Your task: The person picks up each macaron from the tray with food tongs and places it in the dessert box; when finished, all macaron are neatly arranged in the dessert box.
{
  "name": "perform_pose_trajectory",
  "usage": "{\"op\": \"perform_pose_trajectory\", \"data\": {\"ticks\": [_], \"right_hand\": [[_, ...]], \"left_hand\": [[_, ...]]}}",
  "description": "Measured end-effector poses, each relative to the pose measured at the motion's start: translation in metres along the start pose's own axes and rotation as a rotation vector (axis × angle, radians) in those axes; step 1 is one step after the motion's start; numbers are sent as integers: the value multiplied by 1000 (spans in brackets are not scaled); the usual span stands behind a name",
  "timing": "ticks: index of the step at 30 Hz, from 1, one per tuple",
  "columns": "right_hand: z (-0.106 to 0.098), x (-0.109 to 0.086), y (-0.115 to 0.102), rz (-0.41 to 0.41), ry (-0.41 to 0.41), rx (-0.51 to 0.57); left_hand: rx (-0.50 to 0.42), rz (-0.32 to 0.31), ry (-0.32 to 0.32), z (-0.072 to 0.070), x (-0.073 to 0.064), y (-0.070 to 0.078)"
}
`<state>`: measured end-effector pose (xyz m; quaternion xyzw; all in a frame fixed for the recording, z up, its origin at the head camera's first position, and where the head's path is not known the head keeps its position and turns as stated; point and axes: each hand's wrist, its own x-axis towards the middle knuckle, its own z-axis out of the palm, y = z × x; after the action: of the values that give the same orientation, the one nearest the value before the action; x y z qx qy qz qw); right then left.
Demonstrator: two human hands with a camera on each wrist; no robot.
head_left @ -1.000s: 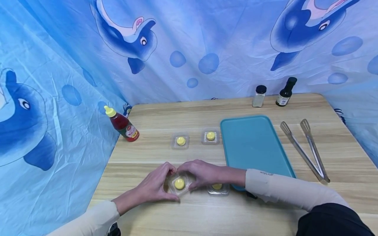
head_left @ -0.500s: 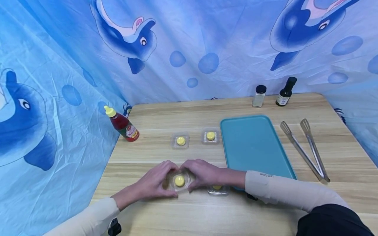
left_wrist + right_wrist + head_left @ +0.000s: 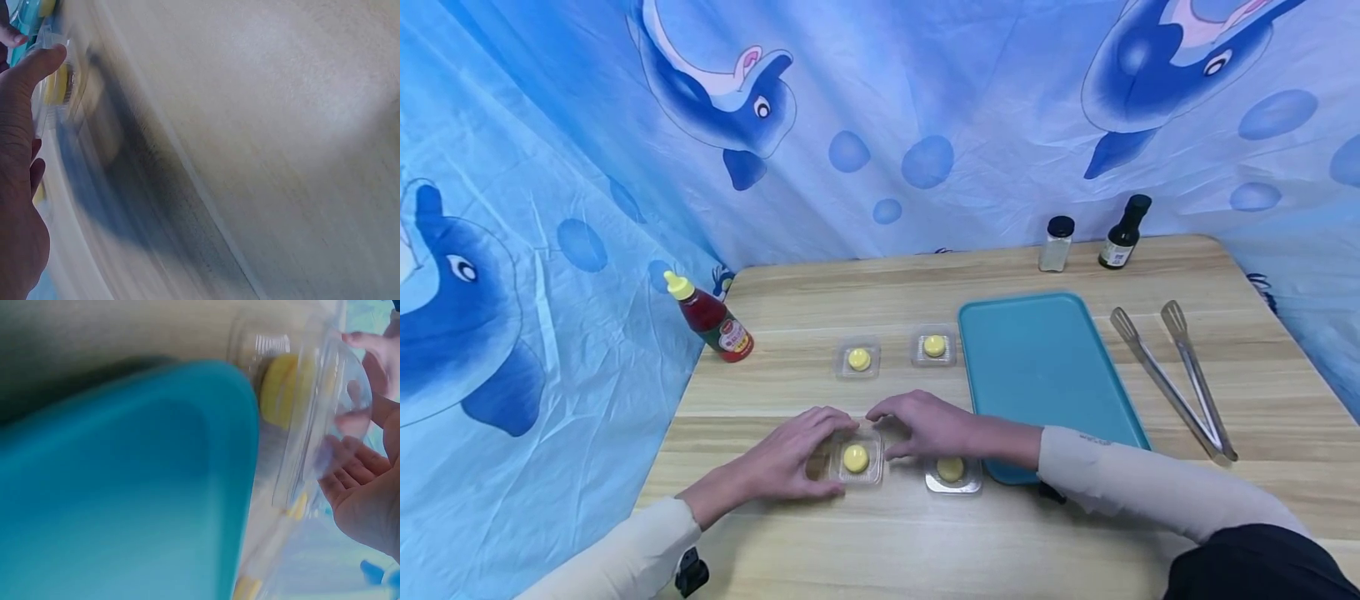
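Note:
In the head view a clear plastic box [image 3: 874, 475] with a round yellow macaron-like piece [image 3: 855, 458] in it rests on the wooden table. My left hand [image 3: 786, 457] curves loosely around its left side, thumb by the near corner and fingertips by the far one; whether they touch it I cannot tell. To the right, my right hand [image 3: 925, 425] stands apart from that box, fingers loosely bent with nothing between them. A second such box [image 3: 973, 483] sits below my right wrist, its yellow piece partly hidden. The right wrist view shows this box [image 3: 300, 456] close up, beside the fingers.
Two more boxes, one on the left [image 3: 842, 371] and one on the right [image 3: 917, 358], sit farther back. A blue tray [image 3: 1037, 358] lies at right, with metal tongs [image 3: 1187, 392] beyond. A red sauce bottle [image 3: 715, 323], shaker jar [image 3: 1056, 246] and dark bottle [image 3: 1125, 235] stand near the edges.
Both hands were around the middle box; my right hand has come off it, moving right and slightly back. My left hand's grip has loosened. The box now sits squarer to the table.

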<state>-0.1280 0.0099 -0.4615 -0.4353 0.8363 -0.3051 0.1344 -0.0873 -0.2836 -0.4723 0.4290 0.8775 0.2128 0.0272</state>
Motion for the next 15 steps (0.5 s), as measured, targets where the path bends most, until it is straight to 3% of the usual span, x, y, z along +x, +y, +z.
{"op": "perform_pose_trajectory", "data": {"ticks": [9, 15], "right_hand": [[-25, -18, 14, -6, 110, 15], [-49, -31, 29, 12, 168, 22]], "left_hand": [[12, -20, -22, -14, 5, -6], [75, -34, 31, -47, 17, -16]]}}
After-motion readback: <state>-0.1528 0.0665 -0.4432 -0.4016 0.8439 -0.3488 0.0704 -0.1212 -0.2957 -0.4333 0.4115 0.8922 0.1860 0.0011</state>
